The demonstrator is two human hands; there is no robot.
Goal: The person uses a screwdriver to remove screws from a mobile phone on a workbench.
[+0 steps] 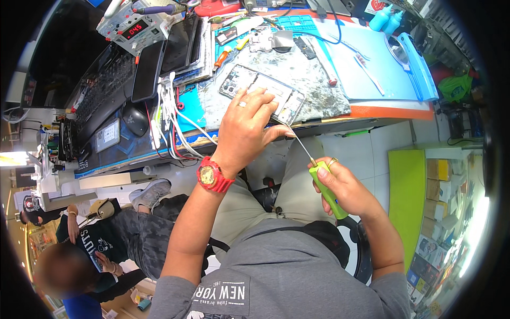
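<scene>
A phone with its back off (284, 91) lies slanted near the front edge of the bench, its inner parts showing. My left hand (248, 119) rests over it, fingers laid on its face and thumb stretched out past the near edge. My right hand (340, 187) is closed round the green handle of a screwdriver (328, 196). Its thin metal shaft slants up and left, and the tip reaches the phone's near edge beside my left thumb. Whether the tip touches a screw is too small to tell.
A stained work mat (319, 80) lies under the phone. Orange-handled screwdriver (222, 57), tweezers (348, 45) and small parts lie behind. White cables (171, 117), a mouse (135, 119) and a dark phone (147, 72) are at left. A person (111, 244) sits at lower left.
</scene>
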